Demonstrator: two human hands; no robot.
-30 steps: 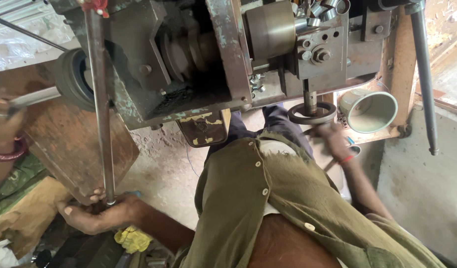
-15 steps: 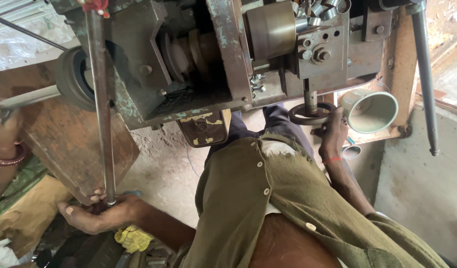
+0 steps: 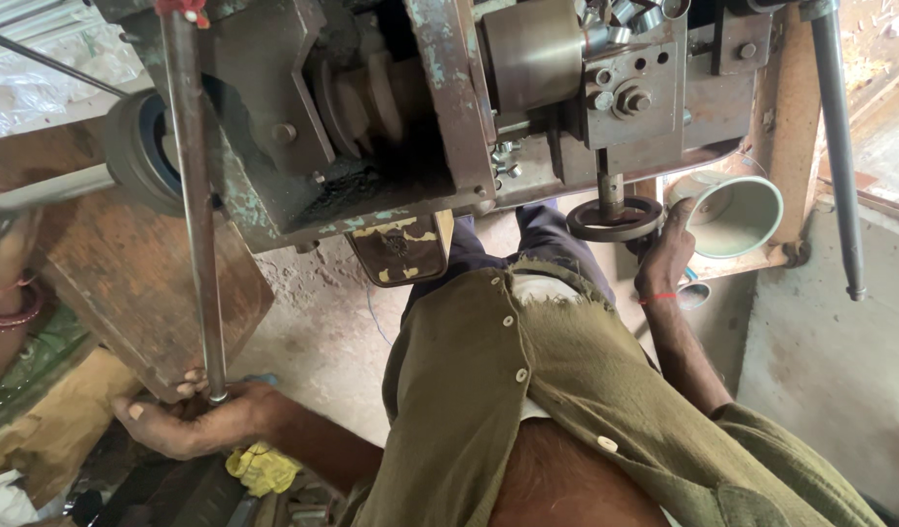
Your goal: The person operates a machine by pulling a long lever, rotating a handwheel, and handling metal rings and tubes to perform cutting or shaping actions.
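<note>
My left hand [image 3: 191,422] is low at the left, closed around the bottom end of a long upright steel rod [image 3: 198,224] that rises to the top of a worn, rusty machine [image 3: 371,127]. My right hand [image 3: 664,252], a red thread on its wrist, reaches up on the right and grips the right rim of a small dark handwheel [image 3: 613,219] under the machine's tool block [image 3: 637,88]. A pale green metal cup [image 3: 737,213] lies on its side just right of that hand. My olive shirt [image 3: 527,390] fills the lower middle.
Another person's arm with pink bangles [image 3: 8,293] holds a grey bar [image 3: 49,187] at the far left by a pulley [image 3: 137,151]. A rusty plate [image 3: 137,293] leans below. A second steel rod [image 3: 839,146] hangs at the right. A yellow rag [image 3: 264,466] lies on the floor.
My right hand has risen from below the handwheel to its right rim, next to the green cup. My left hand has stayed on the rod's lower end.
</note>
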